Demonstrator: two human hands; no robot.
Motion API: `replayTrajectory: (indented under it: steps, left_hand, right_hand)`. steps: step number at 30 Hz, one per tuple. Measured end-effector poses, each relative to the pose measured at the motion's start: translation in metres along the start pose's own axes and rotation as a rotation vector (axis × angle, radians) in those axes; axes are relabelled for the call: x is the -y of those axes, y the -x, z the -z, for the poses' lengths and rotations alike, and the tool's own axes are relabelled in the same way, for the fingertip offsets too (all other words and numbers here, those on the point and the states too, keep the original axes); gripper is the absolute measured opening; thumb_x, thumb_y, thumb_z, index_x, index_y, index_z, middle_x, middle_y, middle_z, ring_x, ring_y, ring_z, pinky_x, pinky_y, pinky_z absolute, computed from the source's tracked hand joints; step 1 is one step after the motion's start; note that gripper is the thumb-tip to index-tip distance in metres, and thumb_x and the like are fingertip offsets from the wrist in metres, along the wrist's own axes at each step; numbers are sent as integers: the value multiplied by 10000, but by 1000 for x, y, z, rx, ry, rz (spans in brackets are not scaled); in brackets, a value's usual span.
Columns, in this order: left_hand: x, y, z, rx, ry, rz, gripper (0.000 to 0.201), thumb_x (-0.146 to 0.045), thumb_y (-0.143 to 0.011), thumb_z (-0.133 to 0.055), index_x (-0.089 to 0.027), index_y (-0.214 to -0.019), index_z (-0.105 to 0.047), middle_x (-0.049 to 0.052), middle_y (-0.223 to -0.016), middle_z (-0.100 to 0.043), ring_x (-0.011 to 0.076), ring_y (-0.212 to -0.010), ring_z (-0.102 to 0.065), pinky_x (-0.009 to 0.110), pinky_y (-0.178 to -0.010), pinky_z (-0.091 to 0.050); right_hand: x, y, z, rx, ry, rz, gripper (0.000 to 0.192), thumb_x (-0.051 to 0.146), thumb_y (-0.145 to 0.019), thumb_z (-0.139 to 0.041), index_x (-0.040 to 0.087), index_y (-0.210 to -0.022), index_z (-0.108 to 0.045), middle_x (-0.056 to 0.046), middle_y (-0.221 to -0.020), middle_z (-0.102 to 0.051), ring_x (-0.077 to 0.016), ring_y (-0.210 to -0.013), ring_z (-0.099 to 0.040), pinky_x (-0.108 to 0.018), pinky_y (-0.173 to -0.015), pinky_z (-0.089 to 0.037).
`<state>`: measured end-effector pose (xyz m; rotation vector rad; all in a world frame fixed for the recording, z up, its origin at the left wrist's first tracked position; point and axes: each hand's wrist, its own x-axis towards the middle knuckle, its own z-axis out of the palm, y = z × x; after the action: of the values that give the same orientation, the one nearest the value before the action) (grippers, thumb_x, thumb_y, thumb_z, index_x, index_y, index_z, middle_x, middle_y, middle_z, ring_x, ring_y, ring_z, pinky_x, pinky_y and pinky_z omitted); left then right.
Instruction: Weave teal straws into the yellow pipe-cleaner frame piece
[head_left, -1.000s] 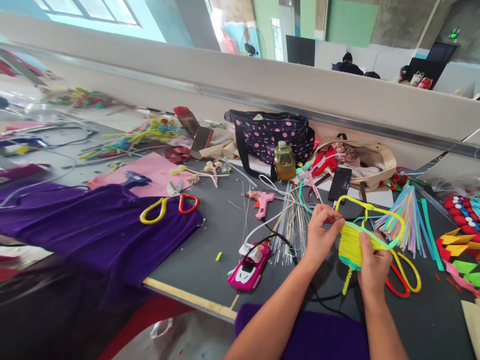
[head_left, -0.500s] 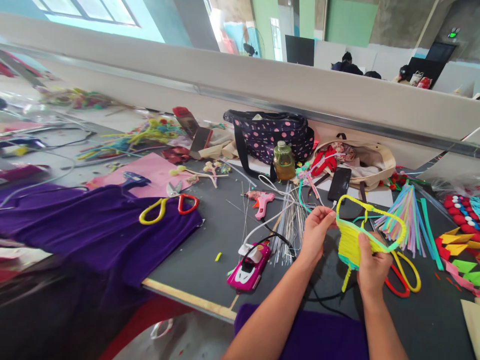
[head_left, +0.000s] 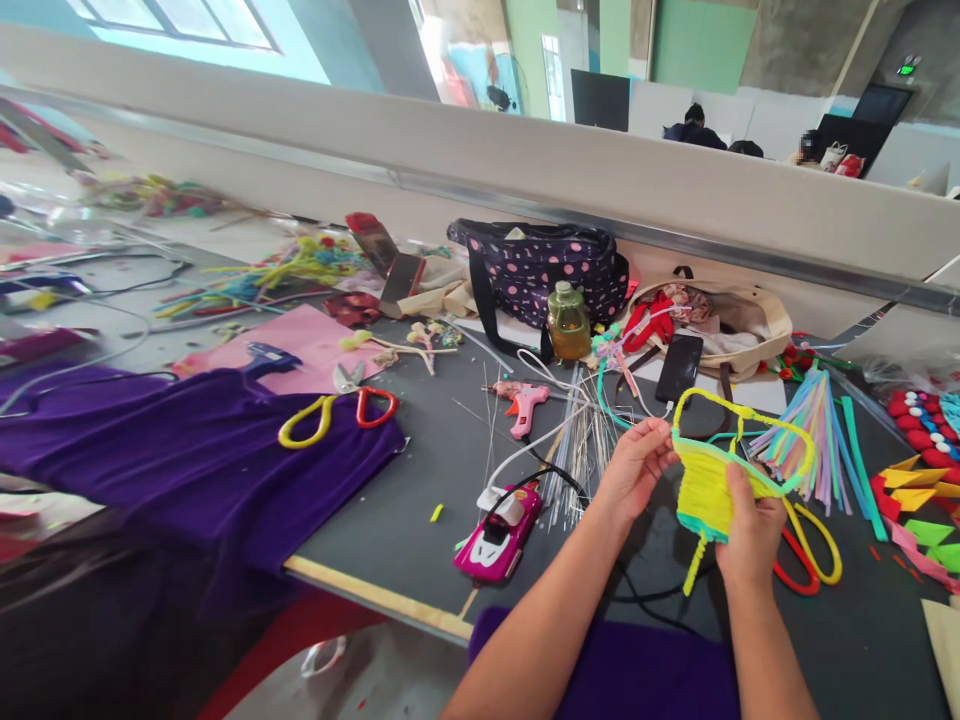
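Both hands had barely shifted. Left hand pinched the yellow pipe-cleaner weave's left edge; right hand's grip clenched its lower part. Its long loop ran sideways above the worktop, stem downward.

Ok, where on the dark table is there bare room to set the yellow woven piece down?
Barest: the dark table between the purple cloth and the pink toy car, only a small yellow scrap on it. Also the near right corner, below the red and yellow scissors. Crowded: the wire bundle, pink glue gun, bags and phone behind the hands.
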<state>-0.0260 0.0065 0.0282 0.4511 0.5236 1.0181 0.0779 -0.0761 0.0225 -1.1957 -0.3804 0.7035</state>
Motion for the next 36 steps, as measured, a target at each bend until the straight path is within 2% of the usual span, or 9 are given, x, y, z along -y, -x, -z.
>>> replayTrajectory:
  steps: [5, 11, 14, 18, 21, 24, 31, 33, 36]
  left_hand:
    - [1, 0, 0, 74, 89, 70, 303, -212, -604, -831, -140, -759, -580, -18, -719, -637, 71, -599, -594, 178, -589, -490]
    - [-2, 4, -1, 207, 161, 125, 386, -210, -533, -871, -141, -795, -597, -35, -699, -585, 62, -596, -550, 176, -584, -470]
    - [-3, 4, -2, 206, 156, 128, 406, -219, -514, -880, -145, -794, -597, -35, -701, -578, 61, -594, -543, 175, -578, -461]
    - [-1, 1, -1, 71, 41, 23, 343, -261, -585, -846, -145, -810, -614, -24, -709, -600, 58, -576, -543, 177, -582, -454]
    - [0, 1, -3, -64, -112, -163, 282, -279, -608, -826, -151, -775, -638, -16, -707, -617, 68, -592, -541, 191, -608, -456]
    - [1, 4, -8, -154, -298, -336, 214, -303, -630, -800, -156, -717, -672, 1, -707, -639, 92, -625, -543, 207, -614, -443]
    - [4, 10, -11, -157, -552, -564, 110, -290, -688, -749, -193, -738, -735, 22, -738, -667, 147, -715, -568, 250, -681, -433]
    - [4, 10, -10, -158, -583, -581, 103, -286, -689, -750, -197, -740, -740, 32, -769, -675, 157, -744, -577, 254, -690, -436]
    - [5, 9, -10, -154, -556, -525, 123, -290, -672, -762, -191, -739, -735, 26, -735, -673, 147, -691, -571, 252, -663, -436]
  right_hand:
    - [4, 1, -1, 41, -1, -45, 368, 458, -657, -760, 144, -804, -638, -53, -693, -695, -217, -594, -667, -311, -544, -541]
    - [1, 2, 0, 72, -9, -63, 358, 443, -650, -770, 154, -808, -630, -27, -669, -673, -191, -573, -642, -281, -521, -512]
    - [-1, 2, 1, 78, 15, -35, 346, 445, -661, -761, 159, -800, -626, -14, -655, -657, -177, -558, -624, -281, -524, -504]
    - [-4, 0, 2, 8, 43, 110, 342, 453, -670, -750, 155, -796, -640, -11, -664, -640, -179, -597, -614, -286, -550, -497]
    - [-2, 0, 3, -31, 132, 256, 314, 449, -711, -718, 150, -777, -650, -16, -682, -630, -169, -612, -595, -285, -575, -482]
    - [3, 2, 4, 0, 280, 448, 267, 423, -770, -670, 159, -742, -645, -16, -688, -615, -157, -635, -568, -278, -608, -462]
    - [12, 7, 4, 104, 433, 728, 160, 300, -847, -598, 182, -741, -620, -18, -723, -607, -154, -682, -561, -286, -660, -447]
    - [12, 7, 3, 125, 442, 791, 132, 269, -852, -591, 191, -749, -615, -18, -720, -608, -159, -690, -569, -296, -670, -453]
    - [9, 7, 4, 161, 461, 873, 86, 223, -849, -590, 201, -776, -630, -25, -725, -624, -167, -700, -587, -312, -684, -467]
